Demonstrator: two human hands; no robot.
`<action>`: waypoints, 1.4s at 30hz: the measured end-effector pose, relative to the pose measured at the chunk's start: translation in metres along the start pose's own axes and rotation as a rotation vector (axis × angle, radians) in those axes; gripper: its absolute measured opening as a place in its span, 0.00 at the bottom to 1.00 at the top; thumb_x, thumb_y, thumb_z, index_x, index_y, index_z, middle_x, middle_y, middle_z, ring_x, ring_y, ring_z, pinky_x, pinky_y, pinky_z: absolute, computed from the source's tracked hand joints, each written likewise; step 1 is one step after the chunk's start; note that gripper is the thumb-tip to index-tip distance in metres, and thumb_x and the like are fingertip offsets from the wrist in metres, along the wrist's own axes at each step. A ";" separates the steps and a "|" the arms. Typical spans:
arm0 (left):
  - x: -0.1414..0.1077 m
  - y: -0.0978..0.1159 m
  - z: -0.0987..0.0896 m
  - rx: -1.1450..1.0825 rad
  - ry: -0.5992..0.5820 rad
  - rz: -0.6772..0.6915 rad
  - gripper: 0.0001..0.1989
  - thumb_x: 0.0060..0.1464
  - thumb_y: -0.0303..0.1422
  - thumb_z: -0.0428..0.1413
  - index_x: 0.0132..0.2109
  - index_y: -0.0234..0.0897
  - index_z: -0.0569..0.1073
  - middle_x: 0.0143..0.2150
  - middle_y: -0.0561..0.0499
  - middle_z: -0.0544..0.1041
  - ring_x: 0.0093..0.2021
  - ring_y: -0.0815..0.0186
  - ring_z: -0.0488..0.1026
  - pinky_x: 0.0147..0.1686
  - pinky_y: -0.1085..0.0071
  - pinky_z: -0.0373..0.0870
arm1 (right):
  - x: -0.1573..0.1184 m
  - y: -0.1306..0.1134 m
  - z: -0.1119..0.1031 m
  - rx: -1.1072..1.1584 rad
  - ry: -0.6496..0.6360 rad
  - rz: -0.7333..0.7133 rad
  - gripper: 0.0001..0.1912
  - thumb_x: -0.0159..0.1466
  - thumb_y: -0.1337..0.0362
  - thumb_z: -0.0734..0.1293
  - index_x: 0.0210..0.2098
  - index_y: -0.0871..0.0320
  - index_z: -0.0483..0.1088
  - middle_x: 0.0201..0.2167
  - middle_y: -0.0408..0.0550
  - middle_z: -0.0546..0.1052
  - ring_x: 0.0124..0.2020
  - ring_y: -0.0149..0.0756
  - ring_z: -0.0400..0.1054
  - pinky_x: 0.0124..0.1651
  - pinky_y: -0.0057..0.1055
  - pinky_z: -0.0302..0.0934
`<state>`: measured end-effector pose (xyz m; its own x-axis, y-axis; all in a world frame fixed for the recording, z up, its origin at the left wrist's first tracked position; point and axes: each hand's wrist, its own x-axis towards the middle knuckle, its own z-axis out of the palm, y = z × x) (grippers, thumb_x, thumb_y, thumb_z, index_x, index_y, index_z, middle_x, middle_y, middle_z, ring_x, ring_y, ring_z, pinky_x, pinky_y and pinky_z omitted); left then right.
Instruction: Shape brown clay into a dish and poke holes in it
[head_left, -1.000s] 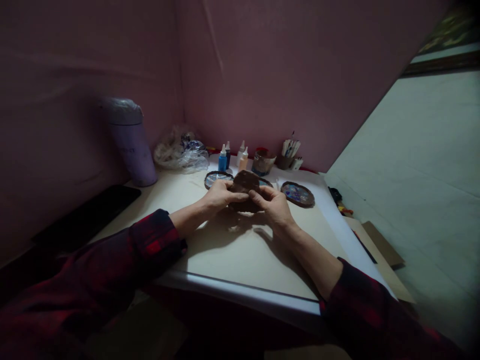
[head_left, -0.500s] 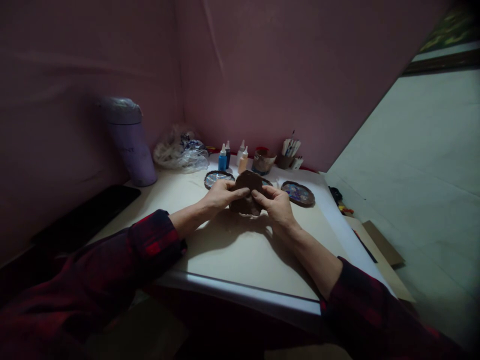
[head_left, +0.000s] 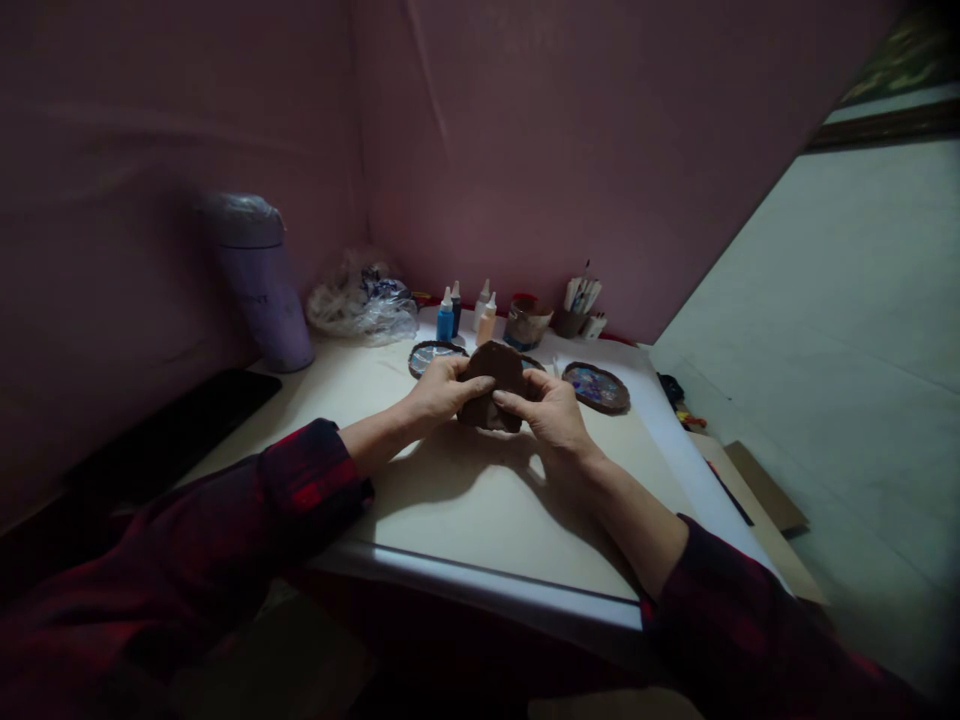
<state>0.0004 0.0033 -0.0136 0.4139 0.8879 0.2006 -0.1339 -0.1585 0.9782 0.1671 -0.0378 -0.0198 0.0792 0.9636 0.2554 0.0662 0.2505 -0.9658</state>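
A flat, dark brown slab of clay with an uneven rim is held up above the table. My left hand grips its left side, thumb across the near face and fingers behind. On the right side my right hand pinches it, with the thumb lying on the lower middle of the face. Behind it, partly covered, lies a brown-rimmed piece with a blue and white inside. To the right of my hands rests another such piece with blue and purple colours.
Small squeeze bottles stand at the back beside a stained cup and a holder of brushes and pens. Further left are a crumpled plastic bag, a purple tumbler and a dark flat object. Cardboard lies past the table's right edge.
My right thumb has slid left and slightly down over the clay's face. The slab has tilted a little. My left hand has hardly moved.
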 end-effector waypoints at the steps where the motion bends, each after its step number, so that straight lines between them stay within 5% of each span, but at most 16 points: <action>1: 0.000 0.000 0.000 -0.011 -0.003 -0.011 0.22 0.37 0.43 0.68 0.34 0.28 0.78 0.29 0.48 0.77 0.27 0.69 0.71 0.29 0.73 0.68 | 0.000 0.000 0.000 0.007 0.000 -0.002 0.18 0.46 0.58 0.77 0.33 0.58 0.74 0.30 0.44 0.77 0.32 0.36 0.70 0.38 0.32 0.63; 6: 0.000 0.000 0.000 -0.036 -0.036 -0.034 0.25 0.39 0.46 0.68 0.37 0.29 0.77 0.31 0.47 0.78 0.29 0.68 0.73 0.30 0.73 0.68 | 0.000 0.002 0.000 0.036 0.013 -0.011 0.18 0.48 0.56 0.76 0.36 0.58 0.74 0.32 0.45 0.78 0.33 0.36 0.70 0.39 0.33 0.63; 13: 0.003 -0.003 -0.001 -0.001 -0.033 -0.058 0.19 0.32 0.32 0.70 0.34 0.29 0.77 0.29 0.50 0.76 0.27 0.69 0.71 0.30 0.72 0.67 | 0.001 0.004 -0.001 -0.044 -0.012 -0.093 0.15 0.56 0.52 0.72 0.34 0.56 0.75 0.32 0.45 0.77 0.34 0.36 0.69 0.38 0.32 0.63; 23: -0.004 0.009 0.005 -0.014 0.026 -0.076 0.11 0.31 0.25 0.66 0.27 0.29 0.75 0.22 0.53 0.72 0.22 0.71 0.67 0.24 0.74 0.62 | 0.001 0.002 -0.002 0.050 -0.017 0.006 0.17 0.47 0.57 0.77 0.34 0.58 0.76 0.33 0.46 0.80 0.33 0.37 0.72 0.40 0.34 0.65; 32: 0.003 -0.003 -0.003 -0.047 -0.022 -0.120 0.20 0.39 0.40 0.68 0.35 0.28 0.78 0.31 0.46 0.79 0.29 0.66 0.73 0.31 0.70 0.68 | -0.001 0.004 -0.001 0.041 -0.013 0.029 0.18 0.51 0.53 0.75 0.34 0.59 0.76 0.31 0.47 0.79 0.32 0.35 0.70 0.37 0.32 0.64; 42: 0.002 0.001 0.002 0.036 0.030 -0.051 0.16 0.38 0.38 0.67 0.29 0.28 0.76 0.25 0.51 0.74 0.25 0.71 0.68 0.28 0.74 0.63 | 0.002 0.006 -0.002 0.044 -0.027 0.030 0.17 0.49 0.55 0.76 0.33 0.60 0.76 0.31 0.47 0.79 0.31 0.35 0.71 0.37 0.32 0.64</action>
<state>0.0026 0.0041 -0.0122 0.3924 0.9076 0.1494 -0.0802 -0.1280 0.9885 0.1695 -0.0344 -0.0253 0.0534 0.9729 0.2251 0.0205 0.2243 -0.9743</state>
